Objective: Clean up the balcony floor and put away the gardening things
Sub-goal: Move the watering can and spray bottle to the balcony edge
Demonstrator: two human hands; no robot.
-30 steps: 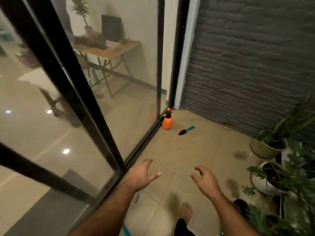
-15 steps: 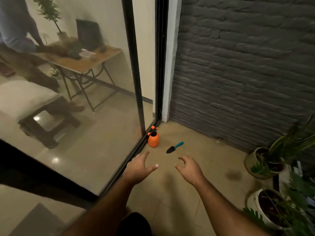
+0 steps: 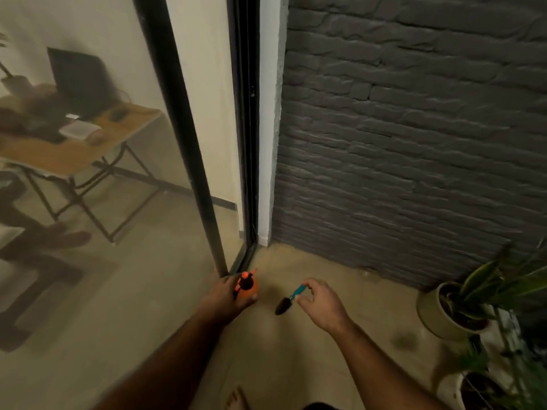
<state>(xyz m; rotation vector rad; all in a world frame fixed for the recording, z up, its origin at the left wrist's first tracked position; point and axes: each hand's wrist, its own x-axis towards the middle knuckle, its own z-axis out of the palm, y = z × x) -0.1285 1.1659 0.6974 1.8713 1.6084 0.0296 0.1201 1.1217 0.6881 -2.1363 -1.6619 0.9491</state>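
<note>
Both hands low | left hand [image 3: 229,295] fingers around sprayer [image 3: 247,288] | right hand [image 3: 321,301] fingers apart beside trowel [image 3: 288,298]

Orange spray bottle [image 3: 247,288]: lower body hidden behind the left hand [image 3: 228,298]; grip cannot be confirmed. Trowel [image 3: 288,298]: handle end partly covered by right hand [image 3: 321,303] fingers; contact unclear. Potted plants [image 3: 461,303]: cut off at right edge; indoor desk [image 3: 77,149] items blurred.
</note>
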